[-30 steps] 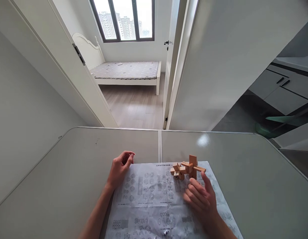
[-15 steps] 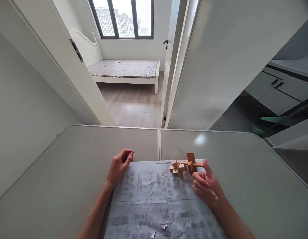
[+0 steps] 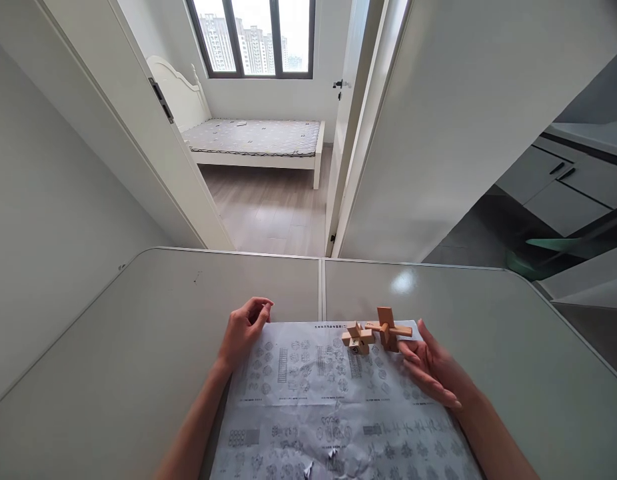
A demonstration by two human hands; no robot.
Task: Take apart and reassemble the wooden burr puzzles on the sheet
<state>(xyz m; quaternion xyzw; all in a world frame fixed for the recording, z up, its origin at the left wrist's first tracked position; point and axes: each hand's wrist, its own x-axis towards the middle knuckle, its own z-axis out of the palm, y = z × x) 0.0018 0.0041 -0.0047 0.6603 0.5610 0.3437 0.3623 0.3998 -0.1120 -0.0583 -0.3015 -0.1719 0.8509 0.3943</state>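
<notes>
Two small wooden burr puzzles stand on a printed instruction sheet [image 3: 308, 393] on the grey table [image 3: 113, 360]. The smaller puzzle [image 3: 357, 338] is to the left, the larger cross-shaped puzzle [image 3: 388, 328] to the right. My right hand [image 3: 433, 367] lies just right of the larger puzzle, fingers stretched out and apart, palm turned up, holding nothing. My left hand [image 3: 244, 330] rests at the sheet's top left corner with its fingers loosely curled, thumb and fingertips close together, nothing visible in them.
A seam [image 3: 321, 293] splits the table top in two. Beyond its far edge an open doorway shows a bedroom with a bed [image 3: 253, 140] and a window [image 3: 258, 40]. A white wall panel [image 3: 463, 127] rises at the right, with dark cabinets [image 3: 573, 180] behind.
My right hand has drawn back to the right of the larger puzzle and opened flatter, palm up. My left hand has stayed in place.
</notes>
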